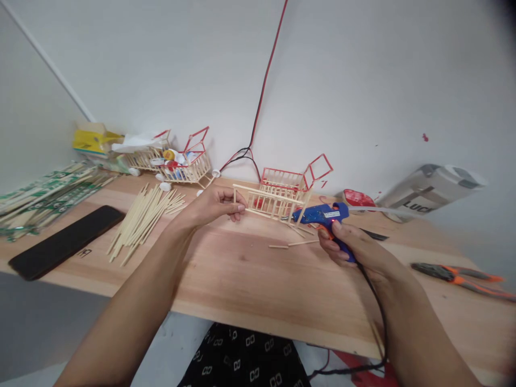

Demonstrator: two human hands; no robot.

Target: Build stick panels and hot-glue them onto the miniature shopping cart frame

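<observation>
My left hand [220, 205] is closed on one end of a small fence-like frame of wooden sticks [271, 202], held a little above the wooden table [242, 279]. My right hand [355, 248] grips a blue hot glue gun [322, 215], whose nozzle points left at the frame's lower right end. The gun's black cord [374, 301] trails back along my right forearm. Two loose sticks [294, 244] lie on the table just below the frame.
A finished stick basket with red rim [294, 180] stands behind the frame, another [189, 161] with bottle caps at the back left. A heap of sticks [141, 220], a black phone [64, 242] and chopstick packets [44, 193] lie left. Orange pliers [459, 275] lie right.
</observation>
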